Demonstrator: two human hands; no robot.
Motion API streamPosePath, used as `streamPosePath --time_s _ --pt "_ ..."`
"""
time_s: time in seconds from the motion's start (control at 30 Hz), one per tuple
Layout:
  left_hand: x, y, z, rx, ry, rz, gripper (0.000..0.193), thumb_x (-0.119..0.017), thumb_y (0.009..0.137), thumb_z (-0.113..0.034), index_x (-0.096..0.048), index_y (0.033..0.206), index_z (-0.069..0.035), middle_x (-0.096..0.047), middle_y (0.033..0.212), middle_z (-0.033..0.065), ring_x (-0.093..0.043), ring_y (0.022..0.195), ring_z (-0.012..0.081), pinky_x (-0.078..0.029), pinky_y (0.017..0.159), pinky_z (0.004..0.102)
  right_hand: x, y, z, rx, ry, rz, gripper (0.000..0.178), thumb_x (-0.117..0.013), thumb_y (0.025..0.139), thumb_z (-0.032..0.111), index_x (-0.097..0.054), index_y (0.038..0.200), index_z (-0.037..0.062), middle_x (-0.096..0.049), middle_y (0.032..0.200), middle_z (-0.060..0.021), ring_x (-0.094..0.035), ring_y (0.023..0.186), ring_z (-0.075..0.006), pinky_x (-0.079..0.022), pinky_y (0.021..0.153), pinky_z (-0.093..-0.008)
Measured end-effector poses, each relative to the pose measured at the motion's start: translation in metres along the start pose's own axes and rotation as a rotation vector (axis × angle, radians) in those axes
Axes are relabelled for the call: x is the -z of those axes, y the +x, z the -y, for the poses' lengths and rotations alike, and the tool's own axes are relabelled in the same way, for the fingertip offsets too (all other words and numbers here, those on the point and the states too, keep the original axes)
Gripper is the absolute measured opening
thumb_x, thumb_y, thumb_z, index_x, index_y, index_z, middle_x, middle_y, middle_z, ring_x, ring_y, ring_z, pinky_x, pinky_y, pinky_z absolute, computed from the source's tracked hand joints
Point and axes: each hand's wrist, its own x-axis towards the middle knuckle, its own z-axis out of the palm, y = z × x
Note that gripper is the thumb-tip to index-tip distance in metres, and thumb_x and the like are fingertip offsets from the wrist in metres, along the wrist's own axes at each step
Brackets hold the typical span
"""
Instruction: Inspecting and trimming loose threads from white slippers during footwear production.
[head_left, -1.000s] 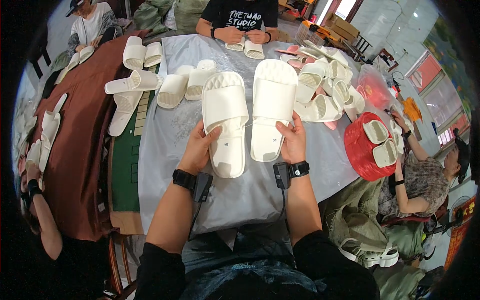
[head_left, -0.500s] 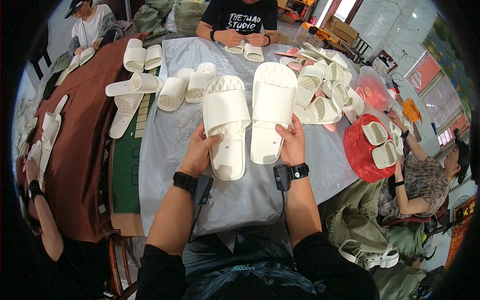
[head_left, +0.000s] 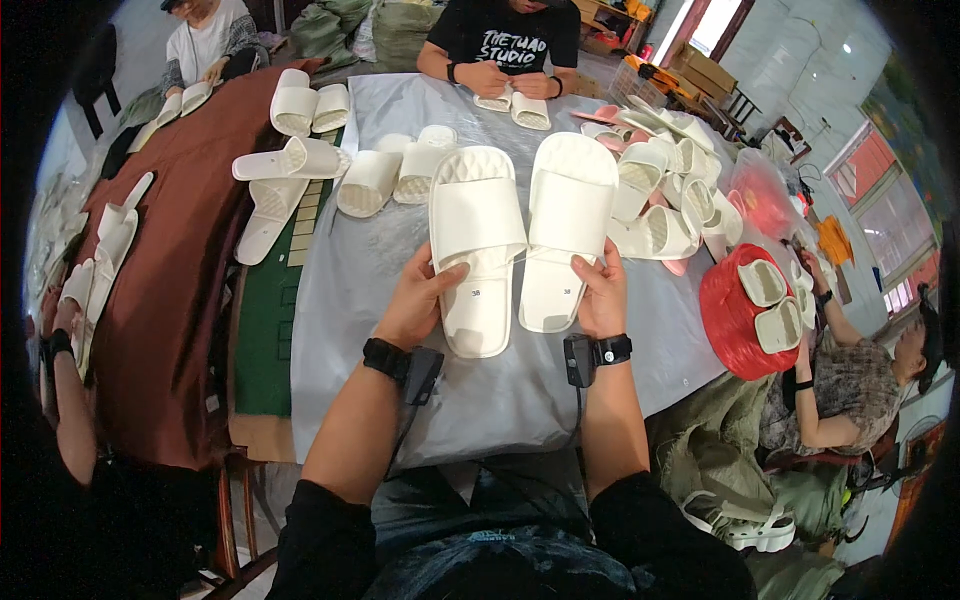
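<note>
Two white slides held side by side over a grey-covered table [head_left: 400, 300].
Left hand [head_left: 420, 300] grips the left slide [head_left: 476, 245] at its heel, seven o'clock; right hand [head_left: 600, 295] closes on the right slide [head_left: 565, 225], five o'clock.

Both forearms rise from the lower edge, each wrist banded in black. The left hand [head_left: 418, 300] and right hand [head_left: 600, 295] lie level, well apart, fingers curled, thumbs pointing inward.
</note>
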Motion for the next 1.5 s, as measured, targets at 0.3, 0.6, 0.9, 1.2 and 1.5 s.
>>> streamPosePath --time_s 0.3,0.6,0.9,1.2,1.5 --pt "-0.0032 -0.0026 0.0004 -0.010 -0.052 0.002 0.052 -0.064 0.088 -0.002 -0.044 0.136 -0.003 -0.059 0.124 0.0080 -0.060 0.109 0.0170 -0.051 0.092 0.0316 0.0051 0.0003 -0.0007 0.006 -0.003 0.023 0.051 -0.062 0.085 -0.008 -0.043 0.132 0.0023 -0.065 0.113 -0.0134 -0.063 0.102 -0.0196 -0.052 0.089 -0.0331" --pt "-0.0028 -0.0030 -0.0015 -0.004 -0.069 0.039 0.054 -0.064 0.089 -0.003 -0.042 0.138 -0.004 -0.059 0.125 0.0088 -0.059 0.111 0.0178 -0.051 0.094 0.0324 0.0046 0.0018 -0.0020 0.016 -0.030 0.040 0.050 -0.060 0.086 -0.008 -0.044 0.132 0.0011 -0.063 0.116 -0.0131 -0.062 0.103 -0.0189 -0.051 0.090 -0.0327" --pt "-0.0009 -0.0024 -0.0004 -0.009 -0.079 0.052 0.054 -0.064 0.090 -0.003 -0.042 0.139 -0.004 -0.059 0.125 0.0086 -0.060 0.110 0.0178 -0.051 0.094 0.0327 0.0041 0.0018 -0.0031 -0.029 -0.054 0.063 0.049 -0.059 0.086 -0.008 -0.045 0.132 0.0008 -0.062 0.117 -0.0124 -0.061 0.104 -0.0190 -0.051 0.090 -0.0320" --pt "-0.0006 -0.0013 0.0014 -0.024 -0.090 0.054 0.053 -0.065 0.089 -0.004 -0.043 0.138 -0.003 -0.060 0.123 0.0090 -0.061 0.109 0.0176 -0.052 0.092 0.0320 0.0042 0.0013 -0.0014 -0.084 -0.062 0.099 0.048 -0.059 0.087 -0.007 -0.043 0.131 -0.0001 -0.062 0.117 -0.0140 -0.062 0.104 -0.0202 -0.051 0.091 -0.0337" --pt "0.0007 -0.0008 0.0036 -0.026 -0.071 0.034 0.052 -0.065 0.090 -0.006 -0.044 0.137 -0.003 -0.060 0.124 0.0075 -0.059 0.110 0.0171 -0.050 0.094 0.0317 0.0002 -0.0016 0.0017 -0.077 -0.073 0.120 0.048 -0.059 0.087 -0.006 -0.042 0.132 -0.0008 -0.062 0.116 -0.0145 -0.062 0.104 -0.0215 -0.052 0.090 -0.0345"
